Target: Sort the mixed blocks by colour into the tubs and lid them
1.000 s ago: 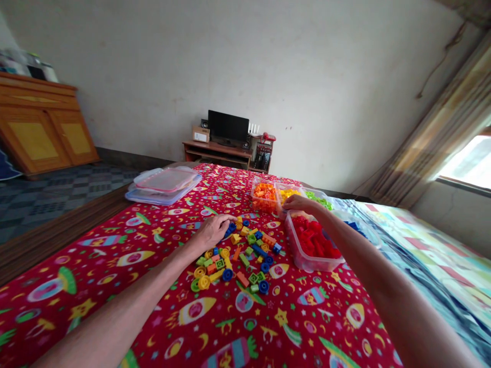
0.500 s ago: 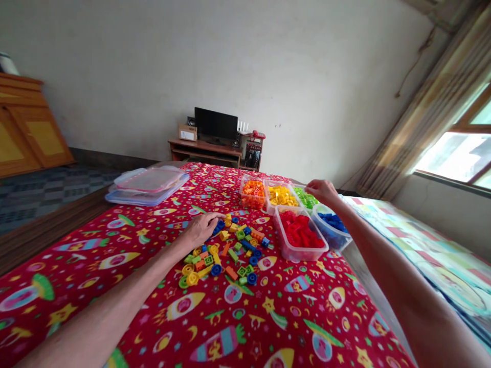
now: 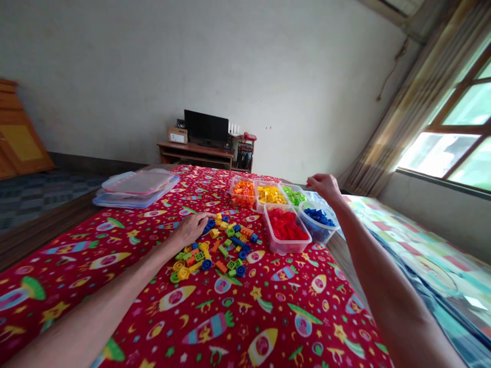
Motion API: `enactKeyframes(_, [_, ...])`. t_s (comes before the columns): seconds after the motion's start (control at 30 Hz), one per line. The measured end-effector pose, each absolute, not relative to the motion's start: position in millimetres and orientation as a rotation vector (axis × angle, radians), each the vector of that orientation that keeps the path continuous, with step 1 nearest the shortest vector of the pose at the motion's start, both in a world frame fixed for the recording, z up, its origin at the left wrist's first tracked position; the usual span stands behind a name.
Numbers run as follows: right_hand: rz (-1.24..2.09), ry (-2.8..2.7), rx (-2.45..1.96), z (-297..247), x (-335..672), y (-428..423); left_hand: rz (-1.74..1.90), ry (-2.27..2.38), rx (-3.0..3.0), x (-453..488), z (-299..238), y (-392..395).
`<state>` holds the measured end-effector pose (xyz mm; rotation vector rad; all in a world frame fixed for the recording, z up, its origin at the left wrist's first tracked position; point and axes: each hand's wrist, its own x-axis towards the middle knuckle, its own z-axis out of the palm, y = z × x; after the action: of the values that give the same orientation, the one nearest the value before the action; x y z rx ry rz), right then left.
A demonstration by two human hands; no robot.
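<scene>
My left hand [image 3: 194, 227] rests at the upper left edge of a loose pile of toy building blocks [image 3: 224, 248] on the red patterned cloth. Its index finger stretches out to a yellow block [image 3: 218, 216], and blue blocks [image 3: 209, 225] lie just under the fingertips. My right hand [image 3: 325, 185] hovers beyond the round tub of blue blocks [image 3: 319, 216], to the right of the container of green blocks [image 3: 294, 196]. Its fingers are curled together in a pinch; whether anything is between them is too small to see.
Clear containers hold orange blocks [image 3: 244, 190], yellow blocks [image 3: 271, 194] and red blocks [image 3: 287, 225]. Stacked plastic lids [image 3: 138, 186] lie at the left edge of the cloth [image 3: 215, 317]. A desk with a monitor [image 3: 206, 128] stands by the wall.
The view has turned a little right. My right hand has shifted away from the green container, toward the right. My left hand stays by the same blocks.
</scene>
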<state>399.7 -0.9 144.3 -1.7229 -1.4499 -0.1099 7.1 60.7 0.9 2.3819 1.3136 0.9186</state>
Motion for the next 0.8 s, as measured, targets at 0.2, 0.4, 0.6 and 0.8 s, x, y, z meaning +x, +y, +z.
enactKeyframes(0.2, [0.416, -1.496, -1.213, 126.5, 309.6, 0.7, 0.835, 1.302, 2.306, 0.3, 1.2, 67.6])
enactKeyframes(0.4, [0.372, -1.851, -1.234, 95.0, 218.7, -0.4, 0.791, 1.104, 2.158, -7.8, 1.0, 72.8])
enactKeyframes(0.6, [0.240, -2.005, -1.456, 71.2, 204.3, -6.1, 0.678, 1.060, 2.218, -7.2, 3.5, 70.7])
enactKeyframes(0.8, [0.074, -2.232, -1.679, 45.2, 214.8, -8.9, 0.726, 0.993, 2.198, -2.8, 4.7, 70.0])
